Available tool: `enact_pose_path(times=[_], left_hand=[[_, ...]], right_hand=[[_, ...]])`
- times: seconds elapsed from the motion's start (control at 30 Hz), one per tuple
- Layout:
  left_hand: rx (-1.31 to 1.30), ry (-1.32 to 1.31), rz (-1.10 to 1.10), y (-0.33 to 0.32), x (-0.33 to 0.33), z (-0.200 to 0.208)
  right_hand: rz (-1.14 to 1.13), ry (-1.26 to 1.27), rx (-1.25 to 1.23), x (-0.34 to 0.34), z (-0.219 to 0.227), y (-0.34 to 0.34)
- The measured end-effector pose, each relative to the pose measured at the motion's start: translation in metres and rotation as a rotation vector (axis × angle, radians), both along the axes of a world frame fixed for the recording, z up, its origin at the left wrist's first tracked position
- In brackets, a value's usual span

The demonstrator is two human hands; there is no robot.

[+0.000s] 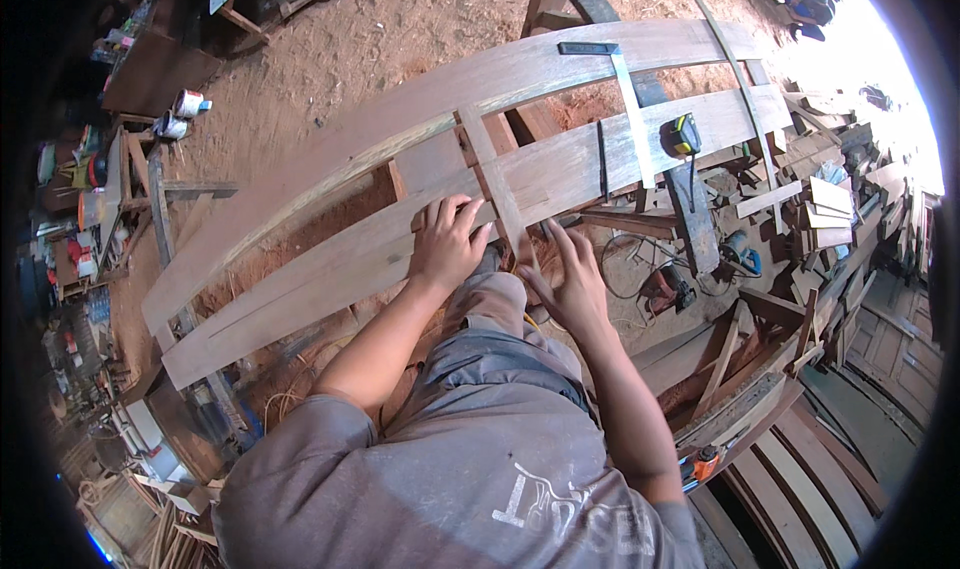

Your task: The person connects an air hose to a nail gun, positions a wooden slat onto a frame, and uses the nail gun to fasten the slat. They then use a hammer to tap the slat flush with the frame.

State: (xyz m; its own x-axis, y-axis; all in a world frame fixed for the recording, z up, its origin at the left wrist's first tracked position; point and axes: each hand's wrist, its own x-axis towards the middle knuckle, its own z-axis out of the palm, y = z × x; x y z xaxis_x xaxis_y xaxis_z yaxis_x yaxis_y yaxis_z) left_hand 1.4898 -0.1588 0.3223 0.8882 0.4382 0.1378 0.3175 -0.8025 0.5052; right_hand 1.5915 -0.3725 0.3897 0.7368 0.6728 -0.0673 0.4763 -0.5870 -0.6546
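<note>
Two long curved wooden boards lie side by side, the far board and the near board. A short flat crosspiece spans them. My left hand is at the near board, left of the crosspiece, its fingers bent over a small brown wooden strip with the thumb on the near side. Just right of the crosspiece's near end, my right hand is open, fingers apart and slightly blurred. A try square with a black stock lies across the boards, beside a thin dark stick.
A yellow and black tape measure sits on the near board. A long thin strip crosses the boards' right end. Power tools with cables lie on the ground to the right, near scrap wood. Paint cans stand at left.
</note>
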Motion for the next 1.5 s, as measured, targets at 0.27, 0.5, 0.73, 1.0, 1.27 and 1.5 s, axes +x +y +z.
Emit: enact_pose_path(times=[0.27,0.5,0.73,1.0,1.27,1.5], left_hand=[[0.022,-0.035,0.052,-0.003,0.001,-0.010],[-0.079,-0.013,0.058,0.003,0.006,0.004],[-0.151,-0.123,0.129,0.008,0.017,-0.016],[-0.156,-0.160,0.163,0.007,0.020,-0.018],[-0.176,-0.137,0.209,0.007,0.025,-0.024],[-0.171,-0.147,0.207,0.008,0.024,-0.023]], right_hand=[[-0.016,0.181,-0.024,-0.001,-0.057,0.039],[-0.070,0.217,0.045,-0.006,-0.058,0.043],[0.039,0.023,0.013,-0.007,-0.067,0.044],[0.072,0.041,0.002,-0.006,-0.068,0.046],[0.053,0.117,0.026,-0.006,-0.071,0.046],[0.047,0.114,0.027,-0.008,-0.073,0.048]])
